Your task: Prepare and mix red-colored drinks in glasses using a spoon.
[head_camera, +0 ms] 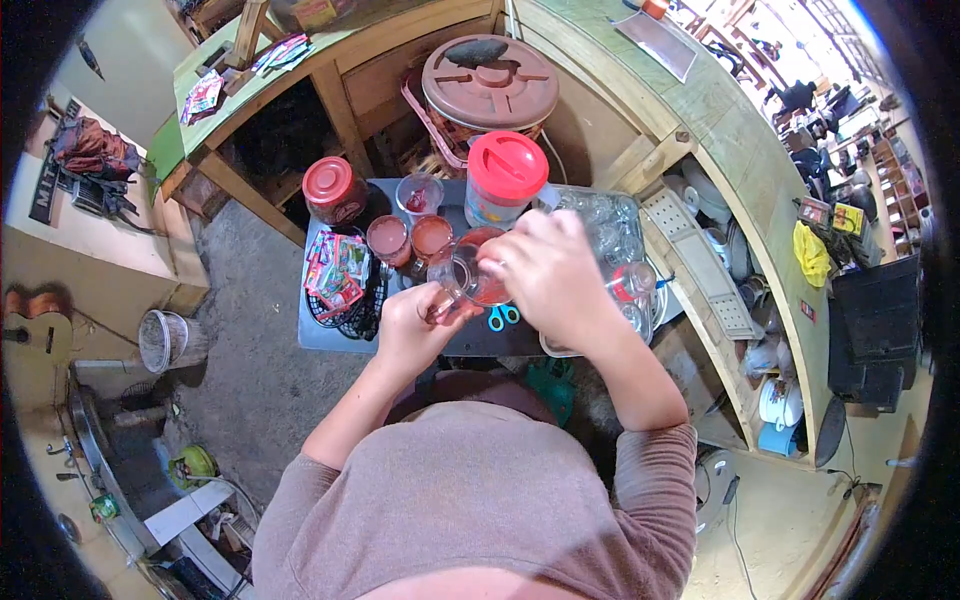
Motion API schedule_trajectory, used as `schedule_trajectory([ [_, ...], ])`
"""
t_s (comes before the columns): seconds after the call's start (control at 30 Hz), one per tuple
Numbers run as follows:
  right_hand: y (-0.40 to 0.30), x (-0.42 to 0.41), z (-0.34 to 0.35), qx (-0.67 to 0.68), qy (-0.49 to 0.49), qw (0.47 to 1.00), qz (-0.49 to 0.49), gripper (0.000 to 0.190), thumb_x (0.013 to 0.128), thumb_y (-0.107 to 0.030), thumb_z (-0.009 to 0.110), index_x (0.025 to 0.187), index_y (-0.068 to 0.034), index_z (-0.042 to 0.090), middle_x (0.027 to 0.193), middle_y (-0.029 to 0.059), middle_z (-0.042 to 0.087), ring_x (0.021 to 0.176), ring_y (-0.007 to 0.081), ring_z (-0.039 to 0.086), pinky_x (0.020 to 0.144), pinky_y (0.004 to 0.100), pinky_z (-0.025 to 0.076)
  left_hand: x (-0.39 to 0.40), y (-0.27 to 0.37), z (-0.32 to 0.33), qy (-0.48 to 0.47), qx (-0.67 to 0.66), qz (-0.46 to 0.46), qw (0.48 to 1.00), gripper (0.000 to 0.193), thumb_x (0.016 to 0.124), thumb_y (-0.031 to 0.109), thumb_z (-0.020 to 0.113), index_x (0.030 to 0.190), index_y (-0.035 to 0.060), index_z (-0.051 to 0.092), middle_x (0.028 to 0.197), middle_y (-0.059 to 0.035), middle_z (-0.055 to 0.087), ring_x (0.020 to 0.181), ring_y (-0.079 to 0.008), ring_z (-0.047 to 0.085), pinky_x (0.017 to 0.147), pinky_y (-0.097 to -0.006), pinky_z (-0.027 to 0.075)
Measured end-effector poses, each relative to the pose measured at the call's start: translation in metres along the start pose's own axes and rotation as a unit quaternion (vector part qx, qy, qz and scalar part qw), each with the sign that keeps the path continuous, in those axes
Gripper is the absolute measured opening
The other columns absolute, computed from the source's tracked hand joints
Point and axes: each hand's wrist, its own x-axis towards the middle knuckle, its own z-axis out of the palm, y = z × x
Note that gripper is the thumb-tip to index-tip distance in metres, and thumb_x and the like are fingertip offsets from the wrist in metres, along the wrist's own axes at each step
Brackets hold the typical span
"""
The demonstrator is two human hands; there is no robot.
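My left hand (409,322) grips the handle of a clear glass mug (448,271), tilted above the small table. Over its right side is my right hand (546,274), fingers curled and slightly blurred. A reddish-brown tint shows through the glass beneath those fingers; whether they hold something is hidden. Just left of the mug stand two glasses of brown contents, one nearer (433,237) and one farther left (388,238). Behind them is a clear cup (420,195) with something red inside. Blue-handled scissors (503,318) lie below the mug.
A black basket (360,324) of colourful sachets (337,268) and a red-lidded jar (331,184) occupy the table's left. Behind the mug stands a pink-lidded container (507,176). At right, a tray (559,349) holds clear glassware (600,221). Wooden counters (720,176) curve around the table.
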Motion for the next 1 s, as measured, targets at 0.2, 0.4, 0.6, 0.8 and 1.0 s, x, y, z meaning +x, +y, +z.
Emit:
schedule_trajectory([
  [0.2,-0.014,0.007,-0.041,0.035,0.012,0.999,0.015,0.011,0.082,-0.022,0.065,0.086,-0.013,0.068,0.084,-0.0024,0.066,0.083,0.0184,0.055,0.083,0.0376,0.036,-0.002,-0.001,-0.007,0.046,-0.033,-0.044,0.997,0.035,0.068,0.016,0.083,0.065,0.0020,0.051,0.056,-0.0072,0.051,0.050,-0.0130,0.050,0.048,-0.0282,0.041],
  [0.4,-0.002,0.004,-0.007,0.004,-0.028,0.999,-0.032,0.012,0.081,-0.022,0.066,0.088,-0.013,0.066,0.084,-0.0039,0.066,0.083,0.0168,0.056,0.084,0.0376,0.036,0.000,0.011,-0.007,0.022,-0.063,-0.059,0.996,0.023,0.070,0.013,0.082,0.072,0.0015,0.062,0.056,-0.0024,0.049,0.052,-0.0058,0.044,0.050,-0.0243,0.040],
  [0.6,-0.005,0.011,-0.042,0.045,0.011,0.999,-0.020,0.011,0.081,-0.021,0.066,0.087,-0.012,0.065,0.084,-0.0024,0.066,0.084,0.0171,0.055,0.083,0.0378,0.037,0.000,0.016,-0.013,0.031,-0.134,-0.085,0.987,0.020,0.071,0.013,0.081,0.086,0.0035,0.071,0.058,0.0028,0.052,0.055,-0.0018,0.043,0.050,-0.0217,0.039],
  [0.8,0.004,0.010,-0.020,0.027,-0.050,0.998,-0.030,0.011,0.081,-0.021,0.066,0.088,-0.012,0.067,0.085,-0.0018,0.066,0.084,0.0180,0.056,0.083,0.0358,0.037,0.002,0.024,-0.013,0.012,-0.112,-0.080,0.990,0.021,0.070,0.014,0.083,0.082,0.0037,0.070,0.057,0.0040,0.050,0.055,-0.0016,0.041,0.050,-0.0205,0.038],
  [1.0,0.007,0.018,-0.056,0.064,-0.008,0.997,-0.040,0.013,0.081,-0.025,0.066,0.084,-0.012,0.066,0.075,-0.0006,0.060,0.083,0.0176,0.055,0.083,0.0355,0.038,-0.002,0.008,-0.018,-0.016,-0.116,-0.091,0.989,0.031,0.067,0.018,0.086,0.067,0.0030,0.059,0.055,0.0051,0.044,0.055,-0.0023,0.039,0.049,-0.0216,0.036],
])
